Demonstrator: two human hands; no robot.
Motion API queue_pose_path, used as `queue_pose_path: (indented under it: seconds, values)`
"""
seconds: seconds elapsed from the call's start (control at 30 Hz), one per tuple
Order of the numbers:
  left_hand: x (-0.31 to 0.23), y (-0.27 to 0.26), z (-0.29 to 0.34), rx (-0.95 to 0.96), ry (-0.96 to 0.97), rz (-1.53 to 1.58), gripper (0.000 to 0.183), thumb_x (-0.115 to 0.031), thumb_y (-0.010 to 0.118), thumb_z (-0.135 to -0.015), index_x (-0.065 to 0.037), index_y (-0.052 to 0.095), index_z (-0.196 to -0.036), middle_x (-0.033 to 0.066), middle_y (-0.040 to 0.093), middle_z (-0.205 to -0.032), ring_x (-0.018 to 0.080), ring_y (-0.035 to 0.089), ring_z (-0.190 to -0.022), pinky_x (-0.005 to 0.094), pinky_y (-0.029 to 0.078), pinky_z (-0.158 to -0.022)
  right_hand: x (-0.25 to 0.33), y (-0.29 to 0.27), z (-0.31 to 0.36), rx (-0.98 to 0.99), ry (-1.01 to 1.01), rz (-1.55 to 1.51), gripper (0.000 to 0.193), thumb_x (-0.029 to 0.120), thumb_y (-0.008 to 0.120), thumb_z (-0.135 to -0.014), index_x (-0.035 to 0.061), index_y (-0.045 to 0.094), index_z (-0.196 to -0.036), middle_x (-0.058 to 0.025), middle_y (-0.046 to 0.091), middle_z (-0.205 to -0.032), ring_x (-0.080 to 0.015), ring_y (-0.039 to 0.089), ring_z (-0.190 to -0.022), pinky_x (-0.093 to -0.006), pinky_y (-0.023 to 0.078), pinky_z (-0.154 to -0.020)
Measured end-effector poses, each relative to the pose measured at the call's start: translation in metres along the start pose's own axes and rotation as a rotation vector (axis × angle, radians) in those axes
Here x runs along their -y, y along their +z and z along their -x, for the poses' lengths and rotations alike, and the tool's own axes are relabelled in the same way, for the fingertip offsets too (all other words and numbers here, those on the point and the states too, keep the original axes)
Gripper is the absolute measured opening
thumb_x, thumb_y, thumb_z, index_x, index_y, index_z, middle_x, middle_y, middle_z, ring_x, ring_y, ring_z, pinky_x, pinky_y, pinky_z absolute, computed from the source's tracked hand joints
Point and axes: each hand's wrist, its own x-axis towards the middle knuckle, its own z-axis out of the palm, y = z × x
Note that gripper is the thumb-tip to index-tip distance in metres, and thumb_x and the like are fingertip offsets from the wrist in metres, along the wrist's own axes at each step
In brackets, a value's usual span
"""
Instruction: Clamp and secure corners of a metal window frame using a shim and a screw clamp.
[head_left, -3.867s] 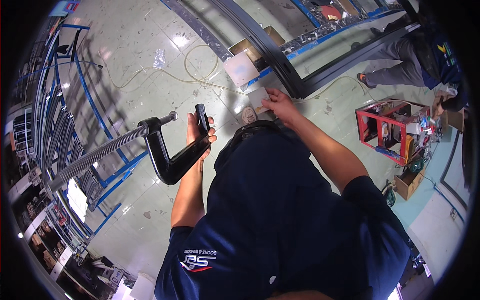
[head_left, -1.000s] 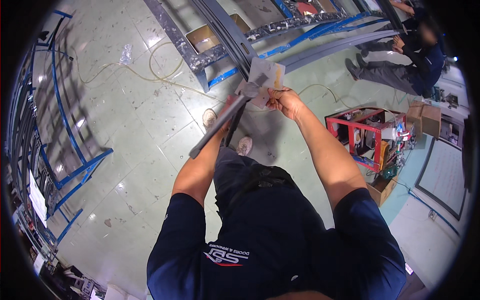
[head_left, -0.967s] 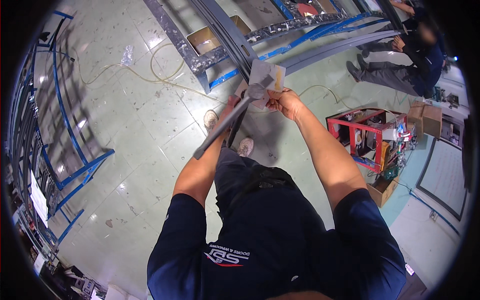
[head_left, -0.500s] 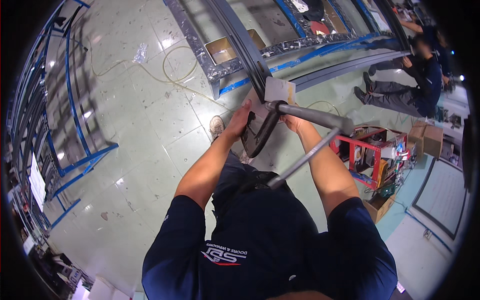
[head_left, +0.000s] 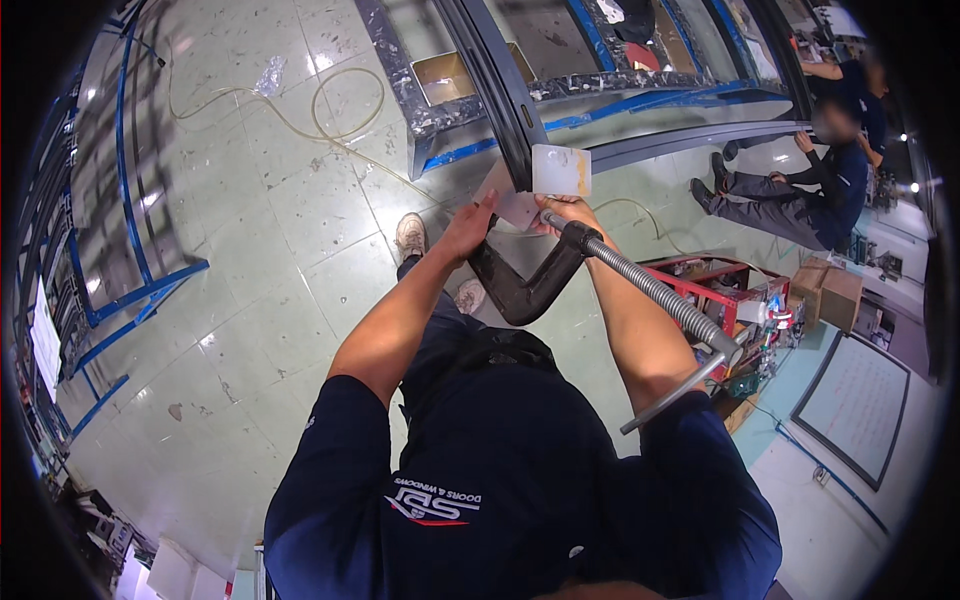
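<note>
A dark C-clamp (head_left: 530, 296) hangs at the corner of a long dark metal profile (head_left: 492, 80). Its threaded screw (head_left: 655, 277) slants down to the right above my right forearm, ending in a sliding bar handle (head_left: 678, 393). Two pale plates lie against the profile's end: an upright white plate (head_left: 562, 170) on the right side and a tilted plate (head_left: 512, 203) on the left. My left hand (head_left: 466, 226) is closed around the tilted plate's edge, next to the clamp's jaw. My right hand (head_left: 565, 212) pinches the white plate's lower edge beside the screw tip; some fingers are hidden.
The profile rests over a paint-spattered bench (head_left: 440, 120) with blue edges. A thin hose (head_left: 345, 150) loops across the floor. A blue rack (head_left: 140, 200) stands left; a red metal frame (head_left: 700, 280) and cardboard boxes (head_left: 840, 297) stand right. Two people (head_left: 840, 160) are beyond.
The clamp has turned: its screw and handle swung down and to the right, and its frame now opens upward below my hands. My right hand has shifted left, nearer the plates.
</note>
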Motion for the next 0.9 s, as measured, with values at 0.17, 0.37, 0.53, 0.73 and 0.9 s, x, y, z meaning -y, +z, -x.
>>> queue_pose_path:
  seconds: [0.17, 0.37, 0.53, 0.73, 0.9]
  values:
    - [-0.007, 0.007, 0.007, 0.005, -0.047, 0.012, 0.074, -0.062, 0.039, -0.102, 0.005, 0.069, -0.105, 0.0075, 0.065, -0.097, 0.0144, 0.053, -0.095, 0.0312, 0.044, -0.089, -0.004, -0.004, 0.013, -0.034, -0.003, -0.062, 0.024, 0.023, 0.068, -0.096, 0.0024, 0.061, -0.106, -0.0102, 0.068, -0.090, -0.0229, 0.068, -0.068, -0.0349, 0.058, -0.059]
    - [-0.013, 0.008, 0.013, -0.010, -0.052, -0.025, 0.074, -0.064, 0.040, -0.101, 0.004, 0.069, -0.101, 0.0072, 0.064, -0.093, 0.0154, 0.053, -0.091, 0.0314, 0.044, -0.086, 0.022, -0.008, 0.063, -0.513, -0.322, -0.164, 0.055, 0.053, 0.052, -0.101, -0.0012, 0.056, -0.111, -0.0118, 0.064, -0.083, -0.0178, 0.061, -0.065, -0.0304, 0.051, -0.059]
    - [0.005, 0.007, 0.004, -0.009, -0.039, -0.047, 0.074, -0.065, 0.039, -0.101, 0.003, 0.066, -0.088, 0.0054, 0.059, -0.083, 0.0155, 0.049, -0.083, 0.0329, 0.042, -0.077, 0.066, 0.041, 0.098, -0.451, -0.378, -0.030, 0.054, 0.054, 0.061, -0.096, -0.0001, 0.058, -0.100, -0.0090, 0.062, -0.075, -0.0149, 0.059, -0.066, -0.0278, 0.050, -0.062]
    - [0.006, 0.016, -0.001, -0.012, -0.038, -0.052, 0.076, -0.067, 0.036, -0.100, 0.002, 0.061, -0.081, 0.0055, 0.054, -0.077, 0.0179, 0.045, -0.076, 0.0333, 0.038, -0.072, 0.064, 0.040, 0.091, -0.291, -0.328, 0.096, 0.035, 0.040, 0.069, -0.095, 0.0100, 0.060, -0.079, 0.0001, 0.060, -0.069, -0.0078, 0.054, -0.065, -0.0235, 0.042, -0.062]
    - [0.007, 0.024, 0.000, -0.044, -0.051, 0.037, 0.075, -0.069, 0.035, -0.099, 0.000, 0.060, -0.083, 0.0053, 0.054, -0.080, 0.0186, 0.045, -0.077, 0.0336, 0.037, -0.073, 0.058, 0.047, 0.087, -0.367, -0.346, 0.139, 0.033, 0.035, 0.068, -0.097, 0.0088, 0.059, -0.078, -0.0001, 0.061, -0.074, -0.0092, 0.057, -0.066, -0.0252, 0.045, -0.061]
